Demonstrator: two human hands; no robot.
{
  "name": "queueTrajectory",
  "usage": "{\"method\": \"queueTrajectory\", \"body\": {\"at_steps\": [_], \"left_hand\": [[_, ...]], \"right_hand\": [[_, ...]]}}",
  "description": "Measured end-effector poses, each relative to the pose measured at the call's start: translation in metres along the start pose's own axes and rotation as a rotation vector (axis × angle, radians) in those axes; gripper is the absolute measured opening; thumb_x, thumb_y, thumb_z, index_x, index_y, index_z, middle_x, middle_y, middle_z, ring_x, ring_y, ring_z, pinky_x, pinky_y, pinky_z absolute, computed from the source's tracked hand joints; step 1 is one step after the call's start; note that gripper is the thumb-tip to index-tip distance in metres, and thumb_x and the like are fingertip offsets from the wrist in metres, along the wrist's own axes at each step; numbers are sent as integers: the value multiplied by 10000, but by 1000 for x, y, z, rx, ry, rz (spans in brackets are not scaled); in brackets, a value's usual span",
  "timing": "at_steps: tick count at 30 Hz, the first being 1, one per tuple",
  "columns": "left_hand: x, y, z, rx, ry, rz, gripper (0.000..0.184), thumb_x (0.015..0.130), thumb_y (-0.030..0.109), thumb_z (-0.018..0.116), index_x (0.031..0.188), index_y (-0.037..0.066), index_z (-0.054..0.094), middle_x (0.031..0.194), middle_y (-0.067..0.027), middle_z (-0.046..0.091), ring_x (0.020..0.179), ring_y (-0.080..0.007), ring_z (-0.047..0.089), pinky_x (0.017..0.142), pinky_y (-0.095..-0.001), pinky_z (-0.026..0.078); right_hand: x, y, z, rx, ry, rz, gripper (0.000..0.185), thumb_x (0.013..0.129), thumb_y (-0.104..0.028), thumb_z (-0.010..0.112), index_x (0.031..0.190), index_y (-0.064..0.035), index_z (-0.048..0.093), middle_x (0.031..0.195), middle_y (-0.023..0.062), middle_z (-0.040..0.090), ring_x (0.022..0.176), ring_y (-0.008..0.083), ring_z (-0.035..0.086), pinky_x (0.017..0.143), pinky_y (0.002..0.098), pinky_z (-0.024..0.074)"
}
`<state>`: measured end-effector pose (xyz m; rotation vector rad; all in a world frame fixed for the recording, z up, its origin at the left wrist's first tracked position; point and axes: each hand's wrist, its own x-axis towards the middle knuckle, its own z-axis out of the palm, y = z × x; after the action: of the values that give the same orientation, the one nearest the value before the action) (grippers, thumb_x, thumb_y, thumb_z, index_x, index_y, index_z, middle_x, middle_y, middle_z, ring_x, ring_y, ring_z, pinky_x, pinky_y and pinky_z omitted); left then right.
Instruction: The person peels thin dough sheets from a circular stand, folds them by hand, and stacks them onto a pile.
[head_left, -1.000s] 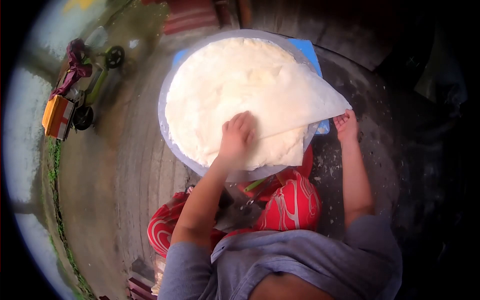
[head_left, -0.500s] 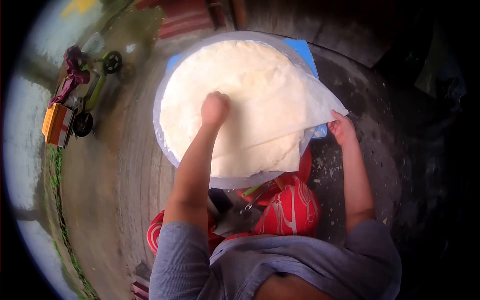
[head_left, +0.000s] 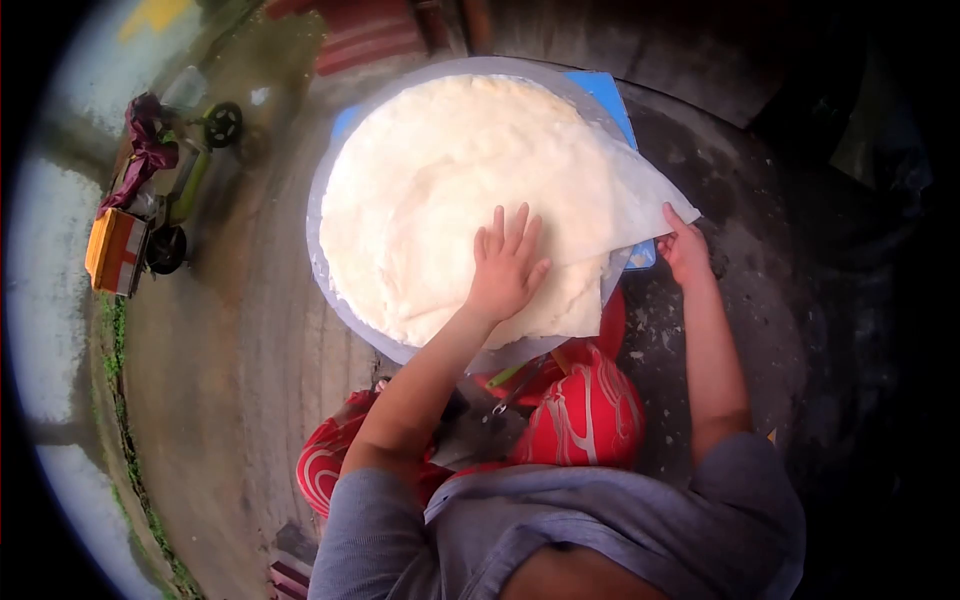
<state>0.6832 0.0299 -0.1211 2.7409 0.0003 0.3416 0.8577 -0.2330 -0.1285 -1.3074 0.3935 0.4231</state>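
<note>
A broad, round cream-coloured layer (head_left: pixel 420 170), soft-looking like dough, lies on a larger pale grey round sheet (head_left: pixel 330 300). Over part of it is a thin whitish sheet (head_left: pixel 640 190), its corner drawn out past the right edge. My left hand (head_left: pixel 510 265) rests palm down with spread fingers on the lower middle of the layer. At the far right, my right hand (head_left: pixel 683 243) pinches that outstretched corner between thumb and fingers. Whether the whitish sheet is cloth or paper, I cannot tell.
A blue board or stool top (head_left: pixel 605 100) shows beneath the round. Below its near edge are my red patterned trouser knees (head_left: pixel 590 415) and a green-handled tool (head_left: pixel 505 376). A green scooter (head_left: pixel 185 185) with an orange box (head_left: pixel 112 250) stands to the left.
My left hand has gone from a fist at the middle to an open palm lower and to the right. The sheet's fold line has shifted; my right hand keeps the corner.
</note>
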Motion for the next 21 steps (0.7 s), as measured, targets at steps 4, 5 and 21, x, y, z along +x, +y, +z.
{"method": "queueTrajectory", "body": {"at_steps": [4, 5, 21], "left_hand": [[-16, 40, 13, 12, -106, 6, 571, 943, 388, 454, 1425, 106, 334, 1520, -112, 235, 1410, -353, 163, 1094, -573, 111], [-20, 38, 11, -60, -105, 31, 534, 937, 370, 475, 1390, 101, 387, 1495, -110, 288, 1401, -331, 199, 1094, -556, 126], [-81, -102, -65, -82, 242, -1041, 254, 796, 220, 639, 986, 51, 642, 937, -138, 622, 845, -312, 603, 748, -383, 466]], "right_hand": [[-5, 2, 3, 38, 69, -107, 287, 800, -211, 751, 1034, -107, 622, 831, -24, 625, 641, 77, 532, 533, 209, 413], [-6, 4, 2, 34, 66, -107, 287, 800, -211, 751, 1034, -107, 622, 831, -24, 625, 641, 77, 532, 533, 209, 413], [15, 16, -10, 57, -10, -3, 232, 833, -230, 714, 1015, -129, 612, 819, -29, 619, 665, 70, 525, 569, 201, 407]]}}
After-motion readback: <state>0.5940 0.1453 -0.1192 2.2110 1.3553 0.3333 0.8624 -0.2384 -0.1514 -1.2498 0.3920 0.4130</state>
